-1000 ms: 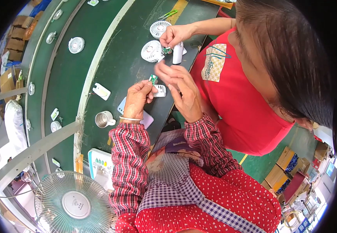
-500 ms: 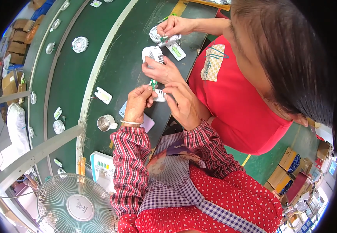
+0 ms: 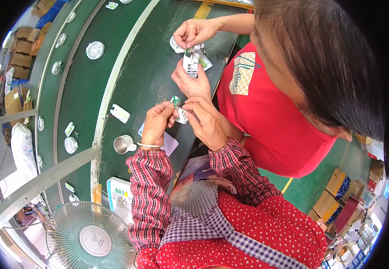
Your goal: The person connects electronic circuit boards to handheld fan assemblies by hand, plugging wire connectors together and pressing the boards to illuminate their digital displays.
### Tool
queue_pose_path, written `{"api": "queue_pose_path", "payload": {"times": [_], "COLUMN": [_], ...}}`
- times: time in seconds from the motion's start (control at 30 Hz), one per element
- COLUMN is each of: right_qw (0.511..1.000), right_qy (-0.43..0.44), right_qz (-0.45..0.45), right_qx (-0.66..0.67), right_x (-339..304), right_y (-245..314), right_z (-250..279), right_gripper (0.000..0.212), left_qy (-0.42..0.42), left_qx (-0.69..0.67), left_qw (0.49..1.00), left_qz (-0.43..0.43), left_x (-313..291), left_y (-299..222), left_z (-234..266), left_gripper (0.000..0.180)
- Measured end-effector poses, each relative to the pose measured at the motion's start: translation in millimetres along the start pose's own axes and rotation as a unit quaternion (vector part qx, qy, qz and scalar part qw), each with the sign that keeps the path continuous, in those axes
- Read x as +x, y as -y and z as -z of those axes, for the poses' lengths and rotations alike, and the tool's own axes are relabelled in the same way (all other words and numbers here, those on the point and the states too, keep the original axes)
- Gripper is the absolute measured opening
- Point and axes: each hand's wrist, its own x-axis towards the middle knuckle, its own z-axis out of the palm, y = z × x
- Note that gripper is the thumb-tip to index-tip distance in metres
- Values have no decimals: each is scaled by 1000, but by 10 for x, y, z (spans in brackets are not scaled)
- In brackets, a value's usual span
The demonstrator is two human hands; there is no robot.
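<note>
The left hand (image 3: 157, 123) curls in a narrow pinch, thumb and fingertips closed on a small green circuit board (image 3: 175, 100) that sticks up just above the knuckles. The right hand (image 3: 206, 122) meets it from the other side, its fingers closed around a small white plastic part (image 3: 182, 115) that touches the board's lower end, so both hands hold the two pieces together over the near edge of the dark green workbench (image 3: 149, 67). A thin bangle (image 3: 148, 145) circles the left wrist, and both forearms wear red plaid sleeves (image 3: 149, 188) that rise from the lower edge. Under the left hand a pale flat card (image 3: 171, 144) lies on the bench, and just left of it stands a small metal cup (image 3: 122, 144). Farther left a white plastic housing (image 3: 120, 113) lies alone. Right above the wearer's hands, a co-worker in a red shirt (image 3: 266, 116) holds a striped white part (image 3: 191, 65) in one hand (image 3: 190, 83), while the co-worker's other hand (image 3: 194, 31) pinches something at its top; I cannot tell what. Beyond the pale bench rim, a conveyor belt (image 3: 80, 85) carries a round white fan grille (image 3: 95, 49) and smaller white pieces well apart from each other. At the bottom left a large desk fan (image 3: 89, 235) faces up, with a white control box (image 3: 119, 197) just above it.
</note>
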Motion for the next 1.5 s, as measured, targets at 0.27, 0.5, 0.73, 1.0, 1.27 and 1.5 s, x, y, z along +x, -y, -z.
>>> {"api": "queue_pose_path", "payload": {"times": [0.27, 0.5, 0.73, 1.0, 1.27, 1.5], "right_qw": [1000, 999, 999, 1000, 998, 997], "right_qy": [3, 12, 7, -2, -20, -10], "right_qz": [-5, -34, -40, -30, -58, -72], "right_qx": [11, 24, 23, 0, -20, 37], "right_x": [-16, -3, 2, 70, 114, 73], "right_y": [-43, 7, -52, -25, -119, 63], "right_z": [-26, -15, -7, 81, 72, 80], "right_gripper": [15, 14, 17, 17, 14, 17], "left_qy": [19, 13, 13, 12, 7, 0], "left_qx": [-4, -11, -5, -4, 4, -42], "left_qw": [1000, 1000, 1000, 1000, 1000, 999], "left_qz": [-2, -4, -4, -3, -12, -27], "left_x": [-9, -47, -67, -80, -110, -235], "left_y": [-16, -41, -38, -34, -90, -92], "left_z": [-16, -16, -22, -83, -91, -205], "left_gripper": [12, 12, 13, 14, 15, 16]}}
